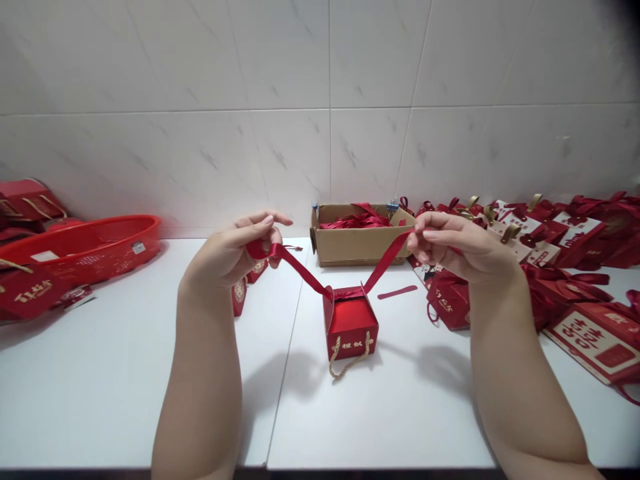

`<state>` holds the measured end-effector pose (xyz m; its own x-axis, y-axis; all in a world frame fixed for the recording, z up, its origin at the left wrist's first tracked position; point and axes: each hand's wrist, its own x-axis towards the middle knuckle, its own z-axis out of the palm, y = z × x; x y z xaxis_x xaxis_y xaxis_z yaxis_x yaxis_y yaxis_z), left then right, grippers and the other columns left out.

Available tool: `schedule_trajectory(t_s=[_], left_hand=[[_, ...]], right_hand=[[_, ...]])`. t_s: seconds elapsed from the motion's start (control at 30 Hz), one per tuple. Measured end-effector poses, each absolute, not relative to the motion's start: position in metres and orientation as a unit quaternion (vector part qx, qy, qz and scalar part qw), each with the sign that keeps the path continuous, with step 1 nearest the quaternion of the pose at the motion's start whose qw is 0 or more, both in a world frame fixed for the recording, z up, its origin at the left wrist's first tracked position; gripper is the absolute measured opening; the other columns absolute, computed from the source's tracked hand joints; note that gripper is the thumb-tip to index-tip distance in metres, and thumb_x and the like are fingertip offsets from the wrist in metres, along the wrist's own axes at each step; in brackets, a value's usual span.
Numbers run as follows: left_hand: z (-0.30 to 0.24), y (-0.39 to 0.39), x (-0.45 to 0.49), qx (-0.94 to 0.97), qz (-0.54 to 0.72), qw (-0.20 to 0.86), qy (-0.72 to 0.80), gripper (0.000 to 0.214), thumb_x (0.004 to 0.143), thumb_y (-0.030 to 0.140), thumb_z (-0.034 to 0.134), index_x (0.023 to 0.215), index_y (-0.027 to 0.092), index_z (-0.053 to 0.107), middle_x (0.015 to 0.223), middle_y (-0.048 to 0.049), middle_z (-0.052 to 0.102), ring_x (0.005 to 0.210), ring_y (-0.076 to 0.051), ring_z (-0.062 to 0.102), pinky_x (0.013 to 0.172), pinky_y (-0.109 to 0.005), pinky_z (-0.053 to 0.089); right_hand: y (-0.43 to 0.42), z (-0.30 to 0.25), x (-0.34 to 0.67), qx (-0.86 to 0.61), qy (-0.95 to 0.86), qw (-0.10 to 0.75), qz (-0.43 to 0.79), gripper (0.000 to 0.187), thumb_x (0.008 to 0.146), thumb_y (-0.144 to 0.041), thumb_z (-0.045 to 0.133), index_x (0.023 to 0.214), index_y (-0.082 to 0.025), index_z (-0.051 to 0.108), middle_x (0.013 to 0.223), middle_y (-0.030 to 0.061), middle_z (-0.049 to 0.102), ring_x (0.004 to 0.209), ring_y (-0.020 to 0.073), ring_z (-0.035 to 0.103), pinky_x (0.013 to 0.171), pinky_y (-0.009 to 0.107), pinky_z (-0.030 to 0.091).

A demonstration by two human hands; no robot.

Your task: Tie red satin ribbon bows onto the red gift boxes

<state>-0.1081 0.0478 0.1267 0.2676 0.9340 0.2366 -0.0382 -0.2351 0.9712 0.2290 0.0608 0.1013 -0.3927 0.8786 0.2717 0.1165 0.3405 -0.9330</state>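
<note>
A small red gift box (353,327) stands upright on the white table, with gold lettering and a gold cord handle (350,367) hanging at its front. Dark red ribbon (305,272) runs through the top of the box and rises to both sides in a V. My left hand (245,247) pinches one end of it, up and to the left of the box. At the same height on the right, my right hand (445,243) grips the other end. Both lengths look taut.
Behind the box is a cardboard tray (360,248) of loose red ribbons. Finished-looking red boxes (585,240) crowd the right side. A red plastic basket (110,243) and more boxes (30,293) lie left. A cut ribbon piece (397,292) rests right of the box.
</note>
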Motion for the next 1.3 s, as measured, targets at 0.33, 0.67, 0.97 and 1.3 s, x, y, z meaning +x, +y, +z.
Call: schedule_trajectory(t_s=[0.33,0.67,0.97,1.3], left_hand=[[0.126,0.050,-0.105,0.589,0.515,0.538,0.314,0.015,0.080,0.028,0.056,0.071,0.016,0.054,0.053,0.0034,0.044,0.038,-0.003,0.034,0.036,-0.017,0.028],[0.131,0.039,-0.105,0.591,0.551,0.420,0.413,0.028,0.064,0.011,0.069,0.087,0.019,0.056,0.066,0.0035,0.054,0.050,-0.005,0.048,0.045,-0.016,0.035],[0.132,0.039,-0.094,0.563,0.664,0.318,0.376,0.039,0.057,0.014,0.077,0.090,0.017,0.056,0.069,0.0011,0.064,0.058,-0.009,0.060,0.052,-0.018,0.045],[0.128,0.056,-0.040,0.544,0.716,0.317,0.302,0.014,0.063,0.027,0.076,0.072,0.019,0.068,0.067,0.0009,0.068,0.057,-0.007,0.059,0.049,-0.017,0.044]], right_hand=[[0.062,0.092,0.217,-0.259,-0.700,0.478,0.464,0.044,0.070,-0.031,0.066,0.113,-0.030,0.055,0.121,0.0035,0.059,0.090,0.0190,0.063,0.080,0.037,0.050],[0.078,0.092,0.203,-0.262,-0.523,0.626,0.516,0.010,0.070,-0.030,0.071,0.079,-0.025,0.073,0.086,-0.0016,0.070,0.073,0.0105,0.063,0.066,0.023,0.051],[0.074,0.091,0.196,-0.245,-0.529,0.677,0.450,0.005,0.071,-0.028,0.073,0.075,-0.030,0.072,0.083,-0.0046,0.073,0.081,0.0127,0.066,0.067,0.026,0.053],[0.075,0.104,0.164,-0.229,-0.551,0.731,0.332,0.016,0.064,-0.026,0.078,0.078,-0.024,0.072,0.079,-0.0015,0.073,0.074,0.0133,0.067,0.071,0.029,0.056]])
